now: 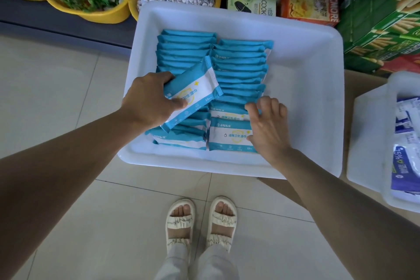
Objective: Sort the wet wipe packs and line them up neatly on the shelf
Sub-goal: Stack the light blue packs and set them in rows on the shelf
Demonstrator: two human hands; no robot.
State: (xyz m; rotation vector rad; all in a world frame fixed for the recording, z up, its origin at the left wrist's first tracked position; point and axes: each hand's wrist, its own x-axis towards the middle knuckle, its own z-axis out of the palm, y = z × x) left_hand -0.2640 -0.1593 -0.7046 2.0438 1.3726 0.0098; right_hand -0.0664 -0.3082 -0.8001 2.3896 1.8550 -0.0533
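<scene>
- Tiled floor (68,211), white plastic tub (318,57) set on it; yellow basins and snack boxes behind.
- Two rows of teal wet wipe packs (241,70) standing on edge inside tub.
- Left hand (147,100): fingers curled round one wet wipe pack (195,95), held above left row, long axis tilted up-right.
- Right hand (268,125): fingers spread, resting on near packs of right row; likely steadying them.
- Next: insert held pack into left row, directly below.
</scene>
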